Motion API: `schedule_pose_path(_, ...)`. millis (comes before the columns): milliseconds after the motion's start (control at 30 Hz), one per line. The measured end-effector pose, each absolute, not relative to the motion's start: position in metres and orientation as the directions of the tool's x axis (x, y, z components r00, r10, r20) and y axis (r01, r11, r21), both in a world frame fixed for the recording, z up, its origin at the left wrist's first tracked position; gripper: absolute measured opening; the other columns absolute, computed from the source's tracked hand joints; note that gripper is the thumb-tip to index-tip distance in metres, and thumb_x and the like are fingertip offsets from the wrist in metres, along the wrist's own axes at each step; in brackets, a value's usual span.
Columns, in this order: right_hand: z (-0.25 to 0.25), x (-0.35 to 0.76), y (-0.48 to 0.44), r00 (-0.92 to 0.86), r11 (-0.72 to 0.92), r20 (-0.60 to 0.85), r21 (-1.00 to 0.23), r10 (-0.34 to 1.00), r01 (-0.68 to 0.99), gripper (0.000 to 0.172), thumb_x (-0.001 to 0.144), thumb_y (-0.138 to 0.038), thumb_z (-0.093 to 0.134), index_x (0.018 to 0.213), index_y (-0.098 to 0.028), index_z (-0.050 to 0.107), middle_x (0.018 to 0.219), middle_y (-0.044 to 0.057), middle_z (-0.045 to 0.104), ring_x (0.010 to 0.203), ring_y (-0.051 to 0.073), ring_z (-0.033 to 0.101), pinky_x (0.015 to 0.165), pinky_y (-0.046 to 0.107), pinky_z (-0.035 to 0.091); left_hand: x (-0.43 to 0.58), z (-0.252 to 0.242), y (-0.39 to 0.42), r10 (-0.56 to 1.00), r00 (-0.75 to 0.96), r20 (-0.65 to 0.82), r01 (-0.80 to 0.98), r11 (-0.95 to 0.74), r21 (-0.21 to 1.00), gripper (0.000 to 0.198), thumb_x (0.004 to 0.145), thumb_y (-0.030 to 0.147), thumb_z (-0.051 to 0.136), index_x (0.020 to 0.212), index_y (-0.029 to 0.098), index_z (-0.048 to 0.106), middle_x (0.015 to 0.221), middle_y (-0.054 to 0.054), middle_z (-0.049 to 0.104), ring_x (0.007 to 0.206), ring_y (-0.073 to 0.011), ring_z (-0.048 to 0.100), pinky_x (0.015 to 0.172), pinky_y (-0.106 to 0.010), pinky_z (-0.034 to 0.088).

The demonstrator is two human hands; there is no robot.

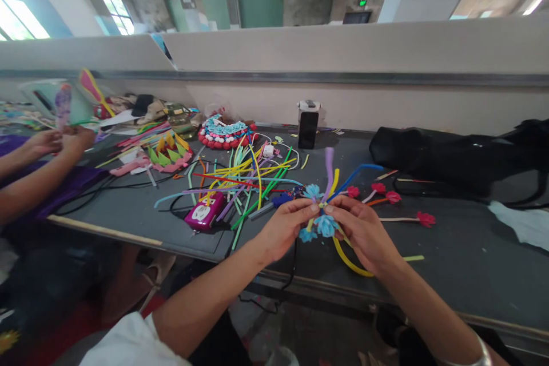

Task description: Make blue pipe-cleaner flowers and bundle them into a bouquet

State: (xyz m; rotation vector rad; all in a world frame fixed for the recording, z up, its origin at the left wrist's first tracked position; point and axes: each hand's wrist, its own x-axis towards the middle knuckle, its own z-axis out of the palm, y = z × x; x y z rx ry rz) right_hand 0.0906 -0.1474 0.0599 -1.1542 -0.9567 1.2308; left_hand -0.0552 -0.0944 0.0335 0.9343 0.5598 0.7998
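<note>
Both hands pinch a bundle (326,224) of pipe cleaners with blue flowers, held over the near edge of the table (450,251). The left hand (285,229) and right hand (364,231) close their fingertips on its middle from either side. Its long axis runs near to far. The purple, yellow and blue stems point far, and a yellow tail curls near and right. A loose pile (240,183) lies to the left, red flowers (386,194) to the right.
</note>
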Motion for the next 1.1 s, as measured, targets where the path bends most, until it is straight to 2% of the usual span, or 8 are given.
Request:
schedule_pose_path(133,0.057,0.092,-0.148,0.124,0.027,0.035,-0.997,0.992,0.069,0.024,0.077,-0.040,0.067,0.078,-0.016,0.064,0.060,-0.003,0.051,0.050,0.009,0.039,0.046,0.022,0.033,-0.057,0.035,-0.094,0.853,0.520,-0.043,-0.411,0.294,0.863,0.015,0.068,0.025,0.078,0.079,0.017,0.071,0.077,-0.001,0.063,0.069,-0.0094,0.054,0.067,-0.022,0.042)
schedule_pose_path(267,0.055,0.100,-0.145,0.118,0.124,0.170,-0.937,0.978,0.327,0.022,0.077,-0.041,0.066,0.078,-0.018,0.067,0.068,0.001,0.062,0.062,0.015,0.053,0.058,0.026,0.042,-0.058,0.039,-0.093,0.911,0.413,0.013,-0.381,0.160,0.911,0.015,0.067,0.026,0.077,0.077,0.017,0.070,0.077,-0.001,0.064,0.068,-0.0098,0.053,0.066,-0.023,0.043)
schedule_pose_path(400,0.060,0.107,-0.147,0.093,0.231,0.329,-0.812,0.940,0.535,0.016,0.083,-0.035,0.060,0.079,-0.021,0.066,0.076,0.003,0.066,0.070,0.018,0.059,0.065,0.028,0.045,-0.058,0.040,-0.092,0.919,0.390,0.063,-0.317,0.070,0.946,0.019,0.069,0.031,0.076,0.078,0.015,0.070,0.073,-0.001,0.063,0.065,-0.0100,0.052,0.064,-0.024,0.042)
schedule_pose_path(533,0.074,0.110,-0.162,-0.103,0.291,0.324,-0.607,0.940,0.739,0.013,0.087,-0.028,0.055,0.082,-0.023,0.065,0.076,0.000,0.068,0.069,0.016,0.061,0.064,0.027,0.044,-0.060,0.039,-0.092,0.931,0.319,0.175,-0.168,-0.126,0.978,0.017,0.071,0.030,0.072,0.077,0.015,0.068,0.073,-0.001,0.062,0.066,-0.0113,0.054,0.063,-0.025,0.042)
schedule_pose_path(600,0.083,0.110,-0.172,-0.174,0.352,0.360,-0.517,0.916,0.780,0.014,0.089,-0.027,0.053,0.085,-0.025,0.066,0.079,0.000,0.069,0.069,0.015,0.063,0.064,0.026,0.044,-0.061,0.039,-0.091,0.918,0.284,0.276,-0.010,-0.285,0.958,0.013,0.073,0.027,0.069,0.078,0.015,0.068,0.075,-0.001,0.063,0.068,-0.0125,0.055,0.064,-0.025,0.042)
schedule_pose_path(700,0.093,0.112,-0.182,-0.181,0.402,0.526,-0.341,0.831,0.850,0.017,0.091,-0.027,0.050,0.091,-0.024,0.067,0.086,0.003,0.070,0.078,0.017,0.064,0.069,0.027,0.046,-0.061,0.038,-0.092,0.844,0.292,0.450,0.187,-0.512,0.838,0.006,0.077,0.022,0.064,0.076,0.017,0.067,0.073,-0.002,0.063,0.071,-0.0139,0.057,0.068,-0.026,0.043)
schedule_pose_path(867,0.094,0.117,-0.174,-0.263,0.347,0.618,-0.017,0.741,0.938,0.021,0.092,-0.022,0.048,0.091,-0.021,0.069,0.088,0.007,0.067,0.082,0.019,0.061,0.072,0.029,0.044,-0.060,0.036,-0.094,0.714,0.385,0.584,0.284,-0.694,0.661,0.010,0.080,0.022,0.060,0.070,0.019,0.061,0.072,-0.002,0.064,0.071,-0.0152,0.056,0.071,-0.029,0.041)
schedule_pose_path(1100,0.085,0.121,-0.163,-0.341,0.371,0.532,0.053,0.775,0.927,0.022,0.090,-0.014,0.049,0.084,-0.022,0.069,0.080,0.005,0.062,0.074,0.017,0.054,0.068,0.028,0.040,-0.062,0.037,-0.092,0.589,0.434,0.682,0.252,-0.806,0.536,0.005,0.079,0.018,0.059,0.075,0.020,0.060,0.073,-0.002,0.064,0.076,-0.0164,0.058,0.079,-0.032,0.042)
